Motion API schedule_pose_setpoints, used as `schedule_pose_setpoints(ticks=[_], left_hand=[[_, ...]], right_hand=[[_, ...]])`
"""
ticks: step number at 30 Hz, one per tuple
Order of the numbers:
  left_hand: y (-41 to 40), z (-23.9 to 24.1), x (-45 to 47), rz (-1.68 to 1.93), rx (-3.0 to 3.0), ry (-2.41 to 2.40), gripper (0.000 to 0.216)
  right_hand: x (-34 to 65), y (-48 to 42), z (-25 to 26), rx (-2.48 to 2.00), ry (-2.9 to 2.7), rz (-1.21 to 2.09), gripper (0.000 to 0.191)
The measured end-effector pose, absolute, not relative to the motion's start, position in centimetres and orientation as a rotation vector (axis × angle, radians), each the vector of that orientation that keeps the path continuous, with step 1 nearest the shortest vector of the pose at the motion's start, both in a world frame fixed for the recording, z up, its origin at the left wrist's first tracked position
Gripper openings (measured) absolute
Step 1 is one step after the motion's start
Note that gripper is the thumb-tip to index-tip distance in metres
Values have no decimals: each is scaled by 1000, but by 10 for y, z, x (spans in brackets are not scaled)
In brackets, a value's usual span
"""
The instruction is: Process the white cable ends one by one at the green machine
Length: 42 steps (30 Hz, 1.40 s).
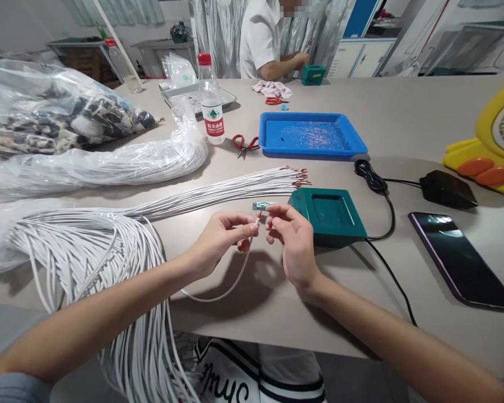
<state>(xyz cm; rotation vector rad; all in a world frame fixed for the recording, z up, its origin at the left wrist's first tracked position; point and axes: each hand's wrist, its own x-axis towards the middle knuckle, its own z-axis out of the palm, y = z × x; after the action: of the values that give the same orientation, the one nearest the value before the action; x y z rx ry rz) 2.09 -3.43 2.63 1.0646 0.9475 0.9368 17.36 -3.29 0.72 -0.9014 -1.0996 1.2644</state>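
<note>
Both forearms, bare, lie across the lower edge and meet above the near middle of the surface (403, 112).

Left grip (222, 238): closed, thumb and forefinger pinching a single white wire (235, 282) just behind its red tip. The slack droops in a loop onto the surface under the wrist. I judge the pinch is set that close to the end so the limp lead stays stiff and aimed.

Right grip (292, 240): closed, as far as I can tell, on a small teal-and-silver part (264, 206), held by the fingertips only. The wire tip is touching it or just short of it; I cannot tell which.

Just beside the right grip stands a dark green box (330, 215) of hard plastic, bevelled, with a square recess on top. A black cable (373, 179) passes its right side.

Behind both grips lies a bundle of white wires (218, 193) with smooth round insulation. Its red ends are squared up near the box, apparently so each can be drawn off singly, and its tail spills over the near edge at my left.

Farther out I note a glossy, shallow blue tray (311, 134), red-handled snips (244, 144), a capped water bottle (210, 106) and crinkled clear bags (109, 162). A dark, glassy phone (462, 257) lies to the right. At the far end a person in a white shirt (260, 39) works apart.
</note>
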Motion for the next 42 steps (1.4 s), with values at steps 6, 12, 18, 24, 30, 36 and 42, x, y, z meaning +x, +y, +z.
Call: schedule_pose_setpoints(ticks=[6,12,18,24,30,36,42], left_hand=[[-34,27,22,953,1050,965,16],[-33,27,22,975,1065,966,13],[-34,28,21,977,1094,987,13],[-34,28,21,990,1095,993,13],[-32,27,21,984,1099,1002,14],[-32,26,21,982,1143,995,15],[-33,26,21,985,1169,1001,17]], right_hand=[[176,-36,10,-926,-1355,1038,25],[177,-37,12,-891,-1427,1007,24],[177,-35,11,-882,-1381,1010,20],[177,-34,11,-878,-1374,1006,14],[178,-32,11,-948,-1354,1043,16],[174,-30,14,-958,-1385,1122,15],[174,-29,17,-979,-1335,1125,15]])
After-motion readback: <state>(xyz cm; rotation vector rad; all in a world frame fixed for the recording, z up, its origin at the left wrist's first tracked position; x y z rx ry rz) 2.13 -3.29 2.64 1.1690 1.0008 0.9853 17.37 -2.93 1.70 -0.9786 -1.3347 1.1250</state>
